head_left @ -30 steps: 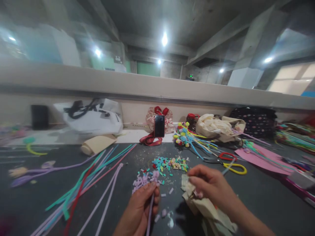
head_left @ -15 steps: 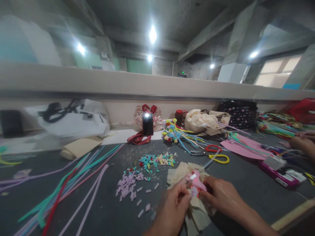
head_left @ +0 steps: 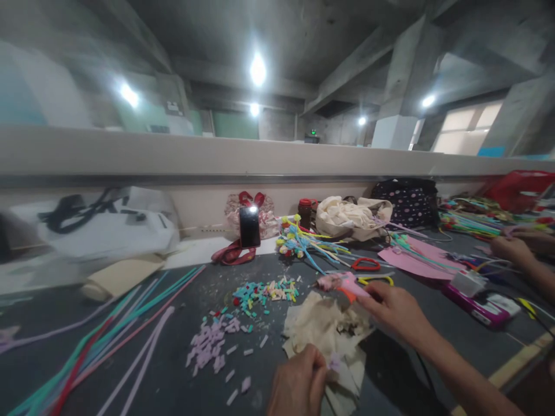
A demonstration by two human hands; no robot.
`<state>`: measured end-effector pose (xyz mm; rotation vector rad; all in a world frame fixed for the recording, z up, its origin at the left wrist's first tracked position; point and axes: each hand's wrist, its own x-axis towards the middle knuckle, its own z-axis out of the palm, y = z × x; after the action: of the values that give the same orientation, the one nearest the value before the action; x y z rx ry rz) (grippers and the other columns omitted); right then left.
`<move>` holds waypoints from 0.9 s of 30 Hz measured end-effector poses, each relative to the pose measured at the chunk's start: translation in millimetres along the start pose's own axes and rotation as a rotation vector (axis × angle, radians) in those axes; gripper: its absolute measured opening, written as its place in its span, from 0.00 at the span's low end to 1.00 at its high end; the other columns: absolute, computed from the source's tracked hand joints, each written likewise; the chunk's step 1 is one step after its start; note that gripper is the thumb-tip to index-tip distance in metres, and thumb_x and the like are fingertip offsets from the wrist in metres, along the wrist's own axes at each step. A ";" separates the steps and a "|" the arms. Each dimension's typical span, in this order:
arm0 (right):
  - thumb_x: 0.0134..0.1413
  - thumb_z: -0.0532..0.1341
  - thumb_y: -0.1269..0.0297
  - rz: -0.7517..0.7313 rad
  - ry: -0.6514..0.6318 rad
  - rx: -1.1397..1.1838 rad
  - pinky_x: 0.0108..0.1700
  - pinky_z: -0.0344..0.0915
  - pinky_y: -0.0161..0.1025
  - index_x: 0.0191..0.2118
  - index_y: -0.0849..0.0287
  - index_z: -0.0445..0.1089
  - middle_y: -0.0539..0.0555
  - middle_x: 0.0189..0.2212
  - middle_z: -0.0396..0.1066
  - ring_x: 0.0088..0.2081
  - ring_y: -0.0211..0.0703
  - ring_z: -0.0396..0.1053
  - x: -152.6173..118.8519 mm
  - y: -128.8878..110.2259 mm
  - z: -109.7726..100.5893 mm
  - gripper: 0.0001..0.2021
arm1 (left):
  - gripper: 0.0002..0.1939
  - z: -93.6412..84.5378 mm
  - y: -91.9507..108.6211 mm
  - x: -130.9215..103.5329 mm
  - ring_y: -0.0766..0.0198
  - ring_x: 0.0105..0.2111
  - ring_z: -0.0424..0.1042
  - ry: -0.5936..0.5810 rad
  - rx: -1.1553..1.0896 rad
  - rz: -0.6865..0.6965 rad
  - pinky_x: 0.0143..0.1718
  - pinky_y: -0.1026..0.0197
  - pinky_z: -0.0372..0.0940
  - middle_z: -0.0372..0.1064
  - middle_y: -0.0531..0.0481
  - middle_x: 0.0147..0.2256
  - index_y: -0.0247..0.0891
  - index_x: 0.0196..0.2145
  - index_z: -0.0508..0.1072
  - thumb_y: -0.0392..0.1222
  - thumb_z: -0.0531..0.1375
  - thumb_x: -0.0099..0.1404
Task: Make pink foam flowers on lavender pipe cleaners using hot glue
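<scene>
the right hand [head_left: 392, 306] has its grip wrapped around a pink-and-orange plastic glue gun [head_left: 357, 285], near the far edge of a crumpled beige cloth [head_left: 310, 325] on the dark grey bench [head_left: 191, 396]; the left hand's [head_left: 298, 378] grip pinches a small, blurred lilac piece [head_left: 335, 362] over the cloth.

the dark table [head_left: 182, 393] carries long fuzzy stems [head_left: 108, 329] at the left, small purple bits [head_left: 208, 344] beside mixed-colour bits [head_left: 249, 293] mid-table, a crumpled beige cloth [head_left: 307, 326] to their right, scissors [head_left: 355, 266] behind it, and a pink sheet [head_left: 407, 263] and purple power strip [head_left: 477, 309] farther right.
</scene>
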<state>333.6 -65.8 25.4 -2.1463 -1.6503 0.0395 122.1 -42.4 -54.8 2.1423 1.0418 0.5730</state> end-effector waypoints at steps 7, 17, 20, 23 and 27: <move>0.46 0.56 0.57 0.114 0.161 0.821 0.21 0.55 0.32 0.29 0.60 0.66 0.46 0.16 0.63 0.18 0.35 0.58 3.8 -17.5 -2.5 0.11 | 0.06 -6.7 3.3 0.7 0.66 0.22 0.63 0.023 -0.169 -0.008 0.24 0.67 0.50 0.63 0.54 0.19 0.40 0.24 0.65 0.37 0.50 0.56; 0.45 0.60 0.55 0.215 0.029 1.450 0.19 0.52 0.26 0.27 0.60 0.66 0.45 0.18 0.62 0.18 0.29 0.54 -1.7 -56.1 -5.7 0.12 | 0.11 -50.6 -3.4 7.2 0.68 0.26 0.67 0.202 -1.151 -0.444 0.18 0.72 0.57 0.70 0.50 0.26 0.36 0.24 0.66 0.46 0.61 0.49; 0.44 0.61 0.56 0.213 -0.135 1.461 0.21 0.55 0.28 0.27 0.60 0.68 0.47 0.19 0.65 0.20 0.32 0.58 -2.4 -57.0 4.2 0.11 | 0.10 -71.8 -10.1 3.5 0.69 0.22 0.68 0.247 -1.444 -0.641 0.13 0.74 0.54 0.67 0.52 0.22 0.35 0.26 0.67 0.42 0.62 0.48; 0.41 0.62 0.57 0.172 -0.207 1.330 0.25 0.57 0.30 0.34 0.60 0.69 0.51 0.24 0.71 0.25 0.37 0.63 1.8 -60.5 19.7 0.14 | 0.06 -85.6 -16.2 1.1 0.74 0.15 0.63 0.259 -1.656 -0.665 0.10 0.75 0.52 0.63 0.55 0.18 0.33 0.25 0.66 0.39 0.60 0.53; 0.38 0.61 0.60 0.124 -0.238 1.084 0.20 0.51 0.30 0.34 0.60 0.68 0.47 0.19 0.68 0.18 0.34 0.57 7.5 -80.2 34.7 0.13 | 0.09 -94.7 -20.5 0.9 0.76 0.13 0.58 0.247 -1.807 -0.626 0.09 0.76 0.48 0.60 0.56 0.16 0.33 0.22 0.64 0.39 0.56 0.57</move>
<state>252.8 -32.0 23.7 -1.3933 -1.1455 1.0057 52.2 3.6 -6.0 0.1656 0.6627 0.9070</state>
